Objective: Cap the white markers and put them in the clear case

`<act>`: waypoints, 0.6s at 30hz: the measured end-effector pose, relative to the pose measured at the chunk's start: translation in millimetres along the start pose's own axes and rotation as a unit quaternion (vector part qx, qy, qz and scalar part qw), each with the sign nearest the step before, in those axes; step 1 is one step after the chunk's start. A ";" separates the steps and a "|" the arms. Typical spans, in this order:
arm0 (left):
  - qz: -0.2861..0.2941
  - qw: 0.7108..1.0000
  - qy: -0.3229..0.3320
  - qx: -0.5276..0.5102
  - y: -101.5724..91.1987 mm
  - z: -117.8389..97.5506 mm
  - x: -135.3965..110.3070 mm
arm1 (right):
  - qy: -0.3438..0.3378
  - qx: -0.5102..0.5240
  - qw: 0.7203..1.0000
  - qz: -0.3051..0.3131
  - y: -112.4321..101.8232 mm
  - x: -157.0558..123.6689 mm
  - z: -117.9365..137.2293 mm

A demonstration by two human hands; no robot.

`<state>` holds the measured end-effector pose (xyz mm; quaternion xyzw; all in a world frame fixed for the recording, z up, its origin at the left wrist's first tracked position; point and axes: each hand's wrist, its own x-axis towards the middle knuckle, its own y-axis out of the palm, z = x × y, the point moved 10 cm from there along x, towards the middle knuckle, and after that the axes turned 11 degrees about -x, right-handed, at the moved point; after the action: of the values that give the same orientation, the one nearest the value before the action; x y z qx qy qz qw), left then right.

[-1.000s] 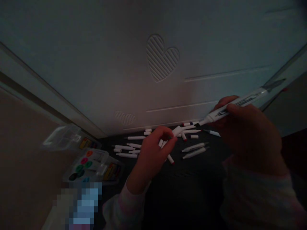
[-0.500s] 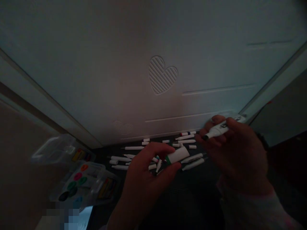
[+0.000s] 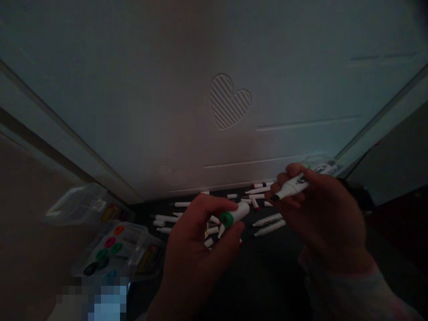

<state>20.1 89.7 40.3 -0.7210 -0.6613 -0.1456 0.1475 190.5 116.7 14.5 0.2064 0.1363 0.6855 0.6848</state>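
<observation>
Between thumb and fingers, my left hand [image 3: 197,249] pinches a white marker cap [image 3: 241,212] with a green end. That green end is turned toward me. My right hand [image 3: 327,214] is closed around an uncapped white marker [image 3: 296,185], its dark chisel tip pointing left toward the cap. Cap and marker are apart. Beneath and behind my hands, several white markers [image 3: 269,228] and loose caps lie scattered on a dark surface [image 3: 254,276]; some are hidden by my left hand.
At the left stands a clear plastic case [image 3: 130,234] holding markers with orange, pink, green, black and blue ends, its clear lid [image 3: 76,203] raised. A white panel [image 3: 150,89] with an embossed heart [image 3: 230,102] rises behind the markers. A pixelated bright patch sits at the lower left.
My left hand has turned the cap so that its green end faces me more, and shifted slightly left. My right hand has brought the marker a little to the left.
</observation>
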 end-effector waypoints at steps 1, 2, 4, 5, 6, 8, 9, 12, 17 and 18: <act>0.000 1.000 0.006 0.009 -0.1 -1.1 -0.5 | 0.001 0.003 1.000 0.001 0.2 0.2 -0.4; 0.004 1.000 0.013 0.022 0.4 -2.2 -0.9 | 0.003 0.004 1.000 0.000 0.2 0.5 -1.0; 0.017 0.998 0.024 0.048 2.8 -4.2 -1.8 | 0.006 0.002 1.000 -0.001 0.0 1.1 -2.1; 0.022 0.998 0.030 0.059 4.1 -5.1 -2.1 | 0.008 0.000 1.000 -0.002 0.0 1.3 -2.6; 0.026 0.997 0.035 0.069 5.3 -5.9 -2.3 | 0.011 -0.003 1.000 -0.003 0.0 1.4 -3.3; 0.022 0.995 0.047 0.081 5.9 -8.1 -2.4 | 0.014 -0.006 1.000 -0.005 -0.1 1.3 -4.1; 0.015 0.995 0.054 0.083 5.4 -9.7 -2.4 | 0.015 -0.009 1.000 -0.006 -0.1 1.2 -4.3; -0.003 0.993 0.073 0.095 5.4 -15.1 -2.9 | 0.013 -0.016 1.000 -0.009 -0.7 1.0 -4.1; -0.033 0.989 0.076 0.126 4.1 -22.1 -4.8 | 0.013 -0.017 1.000 -0.010 -1.8 1.2 -4.2; -0.035 0.988 0.075 0.129 4.2 -22.8 -5.3 | 0.014 -0.018 1.000 -0.012 -2.1 1.2 -4.2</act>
<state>23.5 75.3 59.0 -0.6593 -0.6865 -0.1179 0.2832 190.4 118.3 9.9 0.1828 0.1359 0.6827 0.6943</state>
